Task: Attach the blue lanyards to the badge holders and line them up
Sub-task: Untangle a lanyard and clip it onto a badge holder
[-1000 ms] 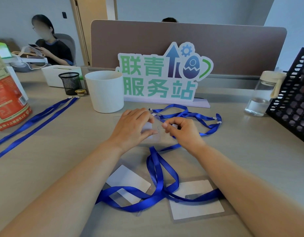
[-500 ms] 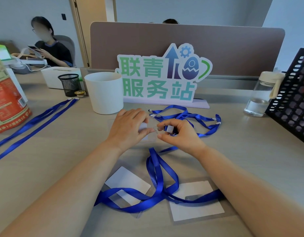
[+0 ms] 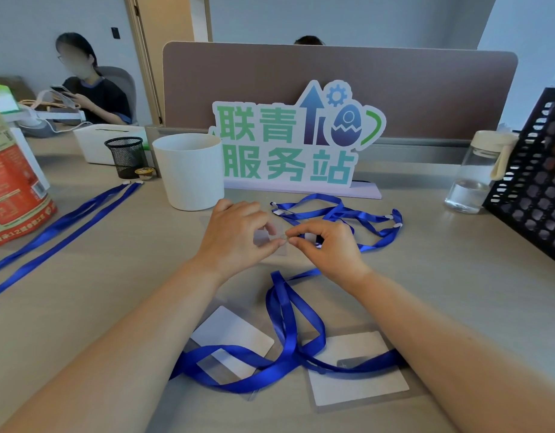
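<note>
My left hand (image 3: 235,235) pinches a clear badge holder (image 3: 277,242) at the table's middle. My right hand (image 3: 327,245) pinches the small clip end of a blue lanyard (image 3: 288,310) right against the holder's edge; fingertips of both hands meet there. That lanyard trails toward me and loops over two white-card badge holders, one at near left (image 3: 235,332) and one at near right (image 3: 357,382). Loose blue lanyards (image 3: 341,210) lie tangled just beyond my hands. Another lanyard (image 3: 66,220) lies stretched out at the left.
A white cup (image 3: 190,170) and a green-lettered sign (image 3: 288,145) stand behind my hands. A red-green bag (image 3: 10,182) is at far left, a mesh pen cup (image 3: 126,156) behind it. A water bottle (image 3: 479,173) and black perforated rack (image 3: 538,176) stand right. A person sits back left.
My right hand has brought the lanyard's clip end left to the holder's edge, and my left fingers have closed in to meet it. The camera view shifted slightly.
</note>
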The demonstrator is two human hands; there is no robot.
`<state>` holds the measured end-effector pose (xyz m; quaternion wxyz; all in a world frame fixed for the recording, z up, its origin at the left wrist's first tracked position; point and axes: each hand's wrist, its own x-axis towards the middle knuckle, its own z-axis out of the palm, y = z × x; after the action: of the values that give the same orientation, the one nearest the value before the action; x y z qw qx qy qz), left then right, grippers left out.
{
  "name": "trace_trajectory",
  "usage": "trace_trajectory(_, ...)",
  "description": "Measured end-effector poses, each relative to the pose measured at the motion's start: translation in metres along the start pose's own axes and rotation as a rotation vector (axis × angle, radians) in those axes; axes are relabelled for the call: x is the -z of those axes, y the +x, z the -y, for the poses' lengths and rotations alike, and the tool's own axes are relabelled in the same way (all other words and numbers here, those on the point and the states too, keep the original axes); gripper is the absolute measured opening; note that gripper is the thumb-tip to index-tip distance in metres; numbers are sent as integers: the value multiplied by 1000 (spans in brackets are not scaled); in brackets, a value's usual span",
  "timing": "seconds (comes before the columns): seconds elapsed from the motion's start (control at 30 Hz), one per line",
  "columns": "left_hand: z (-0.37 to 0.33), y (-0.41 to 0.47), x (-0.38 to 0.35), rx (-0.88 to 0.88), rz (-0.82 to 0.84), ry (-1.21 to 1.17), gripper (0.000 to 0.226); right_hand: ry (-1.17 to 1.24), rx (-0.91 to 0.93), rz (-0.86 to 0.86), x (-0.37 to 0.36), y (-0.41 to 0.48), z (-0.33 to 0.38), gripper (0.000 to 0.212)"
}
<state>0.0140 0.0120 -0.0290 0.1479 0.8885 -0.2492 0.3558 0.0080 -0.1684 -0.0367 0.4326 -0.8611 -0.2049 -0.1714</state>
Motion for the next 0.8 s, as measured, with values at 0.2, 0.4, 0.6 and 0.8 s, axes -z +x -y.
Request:
trace_trajectory(0.2, -7, 2, 0, -51, 21, 17, 30, 17, -9, -19, 1, -1, 1, 12)
trace_trajectory(0.4, -9, 4, 1, -40, 90, 34, 16, 14, -20, -26, 2, 0, -2, 9)
trace_trajectory(0.6, -12, 3, 1, -38, 120, 68, 12, -42, 40, -21, 0, 0, -3, 12)
trace_trajectory(0.8, -16, 5, 2, -37, 116, 57, 13, -102, 127, -57, -1, 0, -4, 12)
